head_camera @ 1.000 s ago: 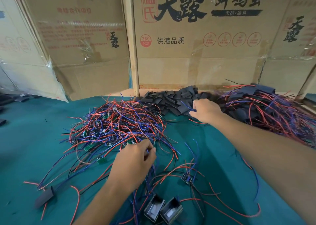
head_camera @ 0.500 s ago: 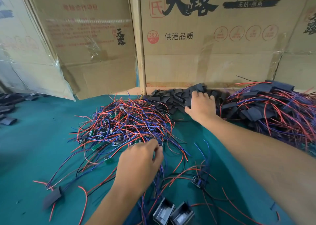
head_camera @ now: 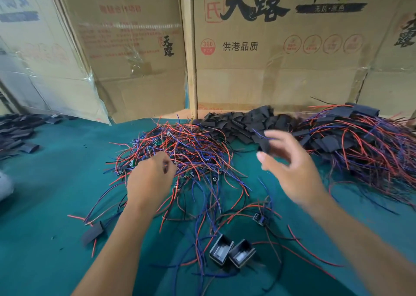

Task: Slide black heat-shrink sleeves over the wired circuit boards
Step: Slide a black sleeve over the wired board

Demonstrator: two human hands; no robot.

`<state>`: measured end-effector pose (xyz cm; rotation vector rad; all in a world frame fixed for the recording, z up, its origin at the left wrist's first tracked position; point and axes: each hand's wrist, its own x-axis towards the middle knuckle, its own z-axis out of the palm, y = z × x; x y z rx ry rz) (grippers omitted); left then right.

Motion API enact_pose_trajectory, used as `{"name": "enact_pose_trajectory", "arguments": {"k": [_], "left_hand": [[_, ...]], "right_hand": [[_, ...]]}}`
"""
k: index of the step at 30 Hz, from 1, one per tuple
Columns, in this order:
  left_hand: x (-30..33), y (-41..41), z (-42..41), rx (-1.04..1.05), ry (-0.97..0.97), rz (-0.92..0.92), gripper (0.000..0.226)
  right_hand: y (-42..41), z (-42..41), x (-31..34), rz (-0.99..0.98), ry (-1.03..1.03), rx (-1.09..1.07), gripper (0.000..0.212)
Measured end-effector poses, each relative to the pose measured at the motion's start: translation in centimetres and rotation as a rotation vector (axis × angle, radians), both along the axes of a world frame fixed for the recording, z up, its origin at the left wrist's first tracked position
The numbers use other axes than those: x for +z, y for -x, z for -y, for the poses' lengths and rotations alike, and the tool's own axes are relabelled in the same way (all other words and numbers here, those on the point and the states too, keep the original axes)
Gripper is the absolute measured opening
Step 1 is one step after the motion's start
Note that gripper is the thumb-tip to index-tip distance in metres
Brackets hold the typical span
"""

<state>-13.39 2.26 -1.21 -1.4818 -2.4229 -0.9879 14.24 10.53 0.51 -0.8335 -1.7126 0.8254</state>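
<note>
Two small black housings (head_camera: 231, 251) nearest, side by side on the green counter (head_camera: 45, 262), just this side of the loose wire tangle (head_camera: 180, 151). Lone black sleeve (head_camera: 93, 232) to the near left of that tangle, flat on the cloth. Small wired board (head_camera: 261, 219) to its near right, among stray red and blue leads.

Left hand (head_camera: 148, 183) at the tangle's near edge, fingers (head_camera: 166, 167) curled in among the wires, pinching something there; exactly what, cannot tell. Right hand (head_camera: 290, 167) raised to the right of the tangle, blurred, thumb and forefinger closed on one black heat-shrink sleeve (head_camera: 265, 146), remaining fingers spread loosely.

Heap of black sleeves (head_camera: 243, 124) behind and right of the tangle, against the cardboard. Second mound of sleeved boards (head_camera: 360, 142) with red and blue wires further right of it. More black sleeves (head_camera: 18, 133) well off to the tangle's far left. Printed cardboard boxes (head_camera: 270, 47) standing as a wall beyond everything.
</note>
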Motion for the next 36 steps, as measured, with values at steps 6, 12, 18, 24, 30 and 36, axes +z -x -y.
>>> {"name": "enact_pose_trajectory", "arguments": {"k": [6, 12, 18, 24, 30, 36], "left_hand": [[-0.2, 0.3, 0.3, -0.240, 0.147, 0.067, 0.008], [-0.9, 0.9, -0.1, -0.348, 0.115, 0.034, 0.017], [-1.9, 0.4, -0.7, -0.386, 0.153, -0.082, 0.021], [-1.6, 0.2, -0.7, -0.384, 0.170, 0.097, 0.021], [-1.2, -0.5, -0.6, -0.349, 0.247, 0.008, 0.007], [0.7, -0.9, 0.1, -0.311, -0.021, -0.062, 0.004]], "right_hand": [[-2.4, 2.4, -4.1, -0.028, 0.118, 0.008, 0.037], [-2.5, 2.3, -4.7, 0.072, 0.103, -0.030, 0.035], [-2.5, 2.4, -4.9, 0.111, 0.110, -0.013, 0.039], [-2.7, 2.7, -4.6, 0.159, 0.084, 0.001, 0.039], [-2.6, 2.5, -4.9, 0.173, 0.066, 0.010, 0.040], [-2.6, 2.2, -5.2, 0.194, 0.048, 0.014, 0.042]]}}
